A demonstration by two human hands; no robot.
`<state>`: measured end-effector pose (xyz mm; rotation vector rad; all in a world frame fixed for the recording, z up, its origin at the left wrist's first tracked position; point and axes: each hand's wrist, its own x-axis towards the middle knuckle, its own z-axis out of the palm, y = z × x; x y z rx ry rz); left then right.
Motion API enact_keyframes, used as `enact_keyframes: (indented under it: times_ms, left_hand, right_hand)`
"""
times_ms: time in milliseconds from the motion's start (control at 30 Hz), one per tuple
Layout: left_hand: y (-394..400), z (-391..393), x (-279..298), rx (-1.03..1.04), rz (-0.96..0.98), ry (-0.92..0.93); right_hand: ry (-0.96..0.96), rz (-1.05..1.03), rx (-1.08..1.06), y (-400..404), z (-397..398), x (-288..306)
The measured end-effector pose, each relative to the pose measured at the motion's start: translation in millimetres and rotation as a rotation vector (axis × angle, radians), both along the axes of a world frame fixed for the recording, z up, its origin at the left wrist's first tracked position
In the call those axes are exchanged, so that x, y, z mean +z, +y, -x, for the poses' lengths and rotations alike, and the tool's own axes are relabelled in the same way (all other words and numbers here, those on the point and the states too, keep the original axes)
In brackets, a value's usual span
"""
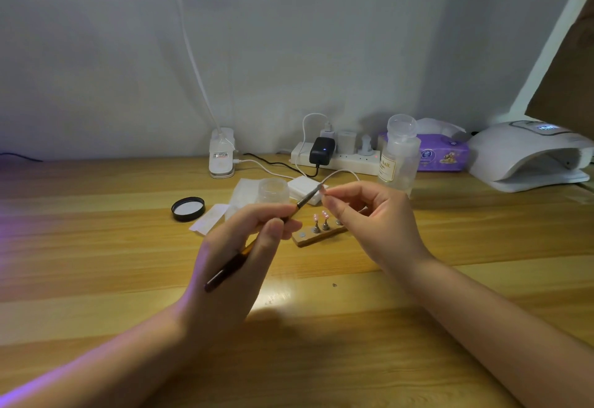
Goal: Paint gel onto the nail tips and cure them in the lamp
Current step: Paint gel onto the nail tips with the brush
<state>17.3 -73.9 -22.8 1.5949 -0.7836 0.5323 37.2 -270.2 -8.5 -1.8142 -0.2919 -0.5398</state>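
Left hand [234, 256] grips the gel brush [257, 240]; right hand [369, 218] pinches a blurred nail tip [324, 191] above the wooden stand [318, 236]. The curing lamp [530, 156] sits cut off at the worktop's [96, 263] right edge.

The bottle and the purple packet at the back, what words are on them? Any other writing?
"NAIL": on the label of the clear pump bottle; the smaller lines below it are blurred.
Purple tissue pack: print too blurred to read.
Desk lamp base: sticker too small to read.
Nail lamp: lit display unreadable.
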Motion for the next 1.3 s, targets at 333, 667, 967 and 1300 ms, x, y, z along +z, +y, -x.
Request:
enact_keyframes:
  times_ms: [333,667,967,1300]
  left_hand:
    - [0.4,1.9,-2.1,0.017,0.003,0.003]
    - [0.5,2.4,-1.9,-0.011,0.022,0.028]
    - [0.2,0.6,-2.6,-0.041,0.015,0.016]
    - [1.7,-2.1,-3.9,-0.034,0.052,0.069]
  right_hand:
    - [-0.006,0.010,-0.008,0.5,-0.1,-1.3]
    - [-0.001,0.040,-0.008,0.6,-0.4,-2.1]
    - [-0.004,0.018,0.030,1.3,0.1,-1.6]
    - [0.024,-0.023,0.064,0.8,-0.7,-2.7]
